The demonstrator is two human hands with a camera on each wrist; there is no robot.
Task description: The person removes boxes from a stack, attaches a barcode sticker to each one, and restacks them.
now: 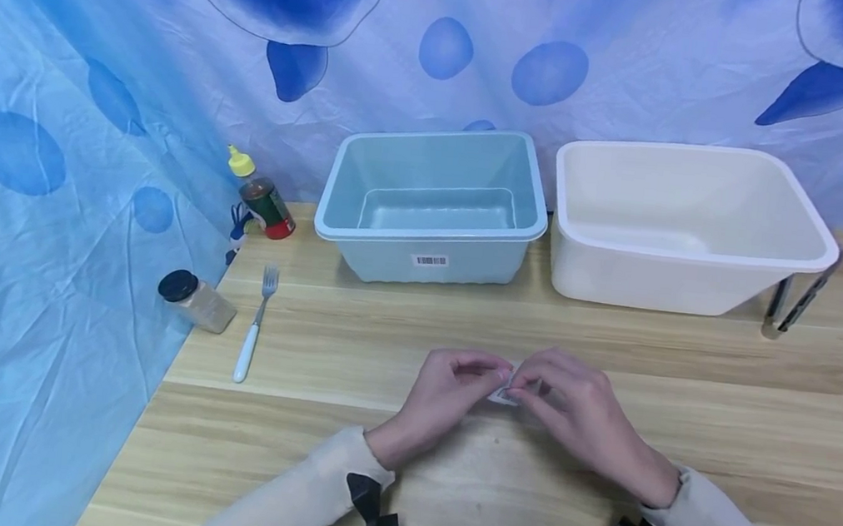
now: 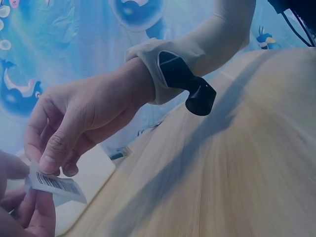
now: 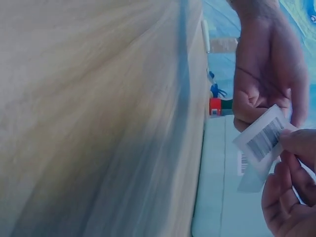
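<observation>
- Over the middle of the wooden table (image 1: 682, 378), the left hand (image 1: 447, 395) and the right hand (image 1: 577, 410) meet, fingertips almost touching each other.
- Between them sits a small white barcode label (image 1: 504, 393), held just above the tabletop and in front of the two bins.
- From the left wrist view, the right hand's thumb and forefinger pinch the top edge of the label, its black bars facing the camera, while the left hand's fingertips hold it from below at the left corner.
- From the right wrist view, the label stands tilted, and a paler strip hangs below it; I cannot tell whether that strip is backing paper or part of the same sticker.
- Both hands have their fingers curled in, pinching the label; neither palm rests flat on the wood.
- Behind the hands stands a light blue bin (image 1: 434, 206), which carries its own barcode sticker on the front wall.
- Just beside it, to the right, stands a cream white bin (image 1: 684, 227); the two rims are close together but apart.
- Near the left edge of the table lies a fork (image 1: 253, 328) with a white handle, tines pointing away from the person.
- Left of the fork lies a jar with a black cap (image 1: 196, 300), on its side at the table's edge.
- Further back stands a bottle with a yellow cap (image 1: 262, 195), tilted against the blue printed curtain (image 1: 60, 181).
- Right of the white bin, metal tongs (image 1: 802, 300) lean against it.
- Each pale sleeve bears a black camera mount at the wrist.
</observation>
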